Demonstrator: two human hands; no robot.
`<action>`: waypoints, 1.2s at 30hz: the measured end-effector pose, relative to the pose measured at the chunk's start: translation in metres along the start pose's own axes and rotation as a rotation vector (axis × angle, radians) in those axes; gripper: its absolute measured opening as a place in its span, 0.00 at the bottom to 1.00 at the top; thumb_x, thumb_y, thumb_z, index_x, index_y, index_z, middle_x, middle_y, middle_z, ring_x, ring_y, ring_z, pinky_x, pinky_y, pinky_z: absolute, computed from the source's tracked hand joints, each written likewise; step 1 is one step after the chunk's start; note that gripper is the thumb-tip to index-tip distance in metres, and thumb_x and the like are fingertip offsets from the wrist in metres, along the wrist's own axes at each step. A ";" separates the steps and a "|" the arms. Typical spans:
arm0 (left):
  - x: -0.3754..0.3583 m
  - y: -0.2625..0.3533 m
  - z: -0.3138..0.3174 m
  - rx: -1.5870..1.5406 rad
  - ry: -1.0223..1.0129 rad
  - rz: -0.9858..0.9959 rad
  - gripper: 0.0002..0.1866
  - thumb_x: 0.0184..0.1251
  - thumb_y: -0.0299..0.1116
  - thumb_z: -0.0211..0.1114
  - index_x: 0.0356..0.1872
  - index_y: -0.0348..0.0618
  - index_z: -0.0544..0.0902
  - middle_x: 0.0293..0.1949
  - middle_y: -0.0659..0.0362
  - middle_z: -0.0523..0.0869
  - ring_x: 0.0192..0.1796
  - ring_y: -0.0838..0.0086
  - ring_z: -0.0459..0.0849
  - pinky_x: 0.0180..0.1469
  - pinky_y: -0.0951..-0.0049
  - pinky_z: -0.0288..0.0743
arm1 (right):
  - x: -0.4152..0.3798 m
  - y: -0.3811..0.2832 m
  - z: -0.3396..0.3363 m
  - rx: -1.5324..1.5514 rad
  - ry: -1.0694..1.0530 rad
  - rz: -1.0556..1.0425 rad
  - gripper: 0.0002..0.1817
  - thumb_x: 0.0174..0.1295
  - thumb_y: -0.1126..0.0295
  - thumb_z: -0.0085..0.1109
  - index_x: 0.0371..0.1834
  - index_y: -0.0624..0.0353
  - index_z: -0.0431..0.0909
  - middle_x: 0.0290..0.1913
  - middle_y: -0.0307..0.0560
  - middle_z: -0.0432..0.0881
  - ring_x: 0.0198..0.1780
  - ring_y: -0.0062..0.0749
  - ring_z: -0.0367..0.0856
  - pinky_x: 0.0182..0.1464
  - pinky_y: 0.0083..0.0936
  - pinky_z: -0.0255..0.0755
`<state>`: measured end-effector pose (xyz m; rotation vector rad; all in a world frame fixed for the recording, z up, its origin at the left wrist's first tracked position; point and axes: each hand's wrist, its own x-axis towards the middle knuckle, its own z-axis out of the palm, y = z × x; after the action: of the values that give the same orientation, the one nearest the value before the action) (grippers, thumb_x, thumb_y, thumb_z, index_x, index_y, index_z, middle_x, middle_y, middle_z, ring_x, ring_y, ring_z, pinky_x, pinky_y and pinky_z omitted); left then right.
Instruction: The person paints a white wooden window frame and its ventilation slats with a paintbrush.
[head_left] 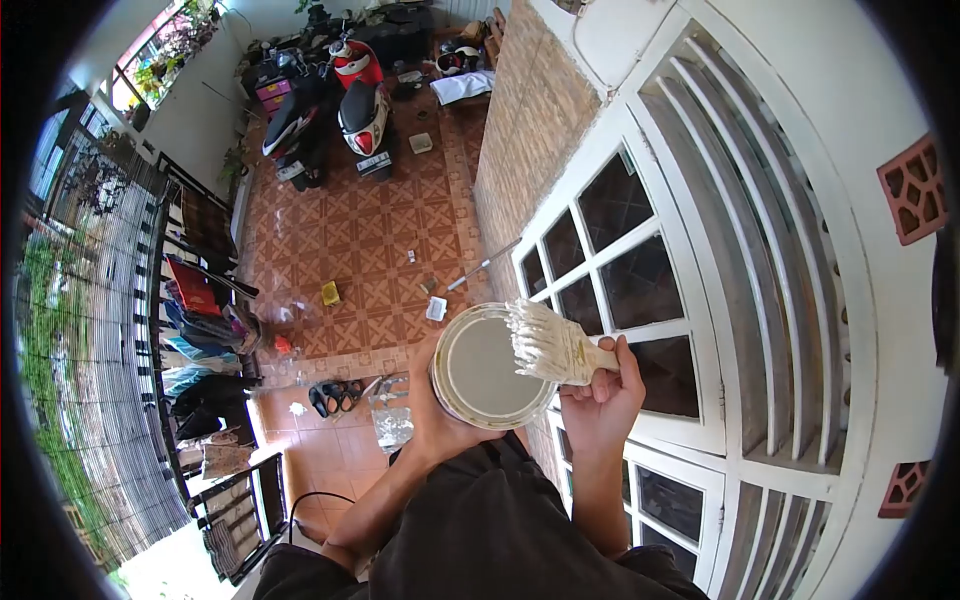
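My left hand (432, 415) is wrapped round the side of a round paint can (488, 365), which has pale grey-white paint inside and smears on its rim. A wide paintbrush (560, 348) with bristles thickly coated in white is held by its handle in my right hand (605, 395). Its bristles are over the right part of the can's opening; whether they touch the rim cannot be told. Beside my right hand is a white-framed window (650, 225) with dark panes.
Far below, two scooters (362, 115) stand on the tiled floor (350, 230). A yellow container (331, 293), a white tray (436, 308), a pole (483, 265) and black sandals (335, 398) lie lower down. Clothes (205, 330) hang at the left railing. White slats (760, 240) are at right.
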<state>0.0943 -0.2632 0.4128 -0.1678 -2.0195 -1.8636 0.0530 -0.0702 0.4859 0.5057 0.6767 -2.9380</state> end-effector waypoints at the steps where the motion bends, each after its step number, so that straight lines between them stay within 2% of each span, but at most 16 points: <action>1: 0.000 -0.005 0.002 -0.020 -0.010 -0.012 0.68 0.30 0.37 0.93 0.74 0.36 0.56 0.68 0.45 0.72 0.71 0.56 0.74 0.73 0.56 0.67 | 0.000 0.002 0.004 -0.008 0.037 -0.004 0.19 0.81 0.58 0.47 0.40 0.56 0.84 0.11 0.31 0.63 0.17 0.19 0.65 0.25 0.19 0.62; 5: 0.005 -0.013 0.010 -0.084 0.000 -0.093 0.69 0.28 0.36 0.93 0.76 0.36 0.55 0.69 0.45 0.70 0.72 0.55 0.73 0.75 0.55 0.66 | 0.013 0.000 0.001 -0.038 0.061 0.006 0.18 0.81 0.57 0.48 0.39 0.56 0.84 0.11 0.29 0.64 0.17 0.18 0.66 0.24 0.17 0.62; 8: 0.010 -0.019 0.015 0.020 -0.001 -0.045 0.70 0.28 0.38 0.93 0.76 0.36 0.54 0.69 0.46 0.69 0.71 0.55 0.73 0.75 0.55 0.66 | 0.019 -0.005 0.007 -0.031 0.089 0.007 0.19 0.81 0.57 0.49 0.38 0.56 0.84 0.11 0.30 0.65 0.17 0.18 0.66 0.24 0.17 0.62; 9: 0.011 -0.019 0.016 0.028 0.001 -0.043 0.70 0.28 0.38 0.93 0.76 0.36 0.55 0.69 0.46 0.69 0.71 0.55 0.73 0.75 0.55 0.66 | 0.023 -0.009 0.001 0.003 0.073 0.053 0.20 0.81 0.57 0.47 0.39 0.56 0.85 0.11 0.33 0.63 0.18 0.21 0.61 0.28 0.20 0.61; 14: 0.015 -0.021 0.024 0.054 0.033 -0.077 0.70 0.29 0.42 0.93 0.76 0.36 0.55 0.68 0.46 0.69 0.71 0.56 0.72 0.75 0.55 0.65 | 0.036 -0.016 -0.009 0.002 0.084 0.121 0.20 0.81 0.57 0.48 0.39 0.56 0.86 0.11 0.32 0.63 0.18 0.21 0.63 0.27 0.20 0.61; 23: 0.020 -0.017 0.046 0.062 0.063 -0.070 0.65 0.31 0.39 0.90 0.74 0.35 0.58 0.66 0.46 0.72 0.70 0.56 0.73 0.74 0.56 0.65 | 0.044 -0.031 -0.012 0.030 0.065 0.186 0.19 0.81 0.57 0.48 0.38 0.53 0.86 0.10 0.29 0.62 0.17 0.21 0.64 0.27 0.20 0.64; 29: 0.016 -0.015 0.056 0.000 0.057 -0.043 0.66 0.34 0.40 0.91 0.75 0.35 0.56 0.68 0.45 0.71 0.70 0.57 0.74 0.73 0.56 0.67 | 0.042 -0.043 -0.015 0.051 0.031 0.166 0.19 0.81 0.57 0.48 0.36 0.53 0.84 0.09 0.29 0.61 0.17 0.21 0.64 0.27 0.20 0.64; 32: 0.012 -0.015 0.061 -0.072 0.054 -0.087 0.67 0.33 0.40 0.92 0.75 0.35 0.54 0.68 0.46 0.71 0.70 0.57 0.75 0.73 0.56 0.68 | 0.041 -0.052 -0.020 0.096 -0.008 0.132 0.19 0.81 0.57 0.48 0.37 0.53 0.84 0.10 0.30 0.62 0.17 0.20 0.63 0.28 0.19 0.63; 33: 0.007 -0.017 0.059 -0.023 0.023 -0.179 0.67 0.33 0.42 0.93 0.74 0.35 0.55 0.69 0.46 0.71 0.70 0.57 0.76 0.72 0.56 0.70 | 0.041 -0.054 -0.021 0.119 -0.013 0.120 0.19 0.81 0.56 0.48 0.37 0.53 0.84 0.10 0.30 0.62 0.17 0.20 0.62 0.28 0.19 0.62; 36: 0.005 -0.010 0.060 -0.072 0.007 -0.274 0.67 0.32 0.44 0.93 0.73 0.37 0.56 0.68 0.46 0.72 0.69 0.58 0.77 0.70 0.56 0.73 | 0.044 -0.059 -0.017 0.138 -0.045 0.014 0.19 0.81 0.56 0.47 0.42 0.55 0.84 0.13 0.31 0.65 0.21 0.22 0.64 0.29 0.21 0.62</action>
<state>0.0744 -0.2059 0.4023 0.1017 -2.0567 -2.0980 0.0075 -0.0101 0.4811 0.4518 0.4658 -2.9868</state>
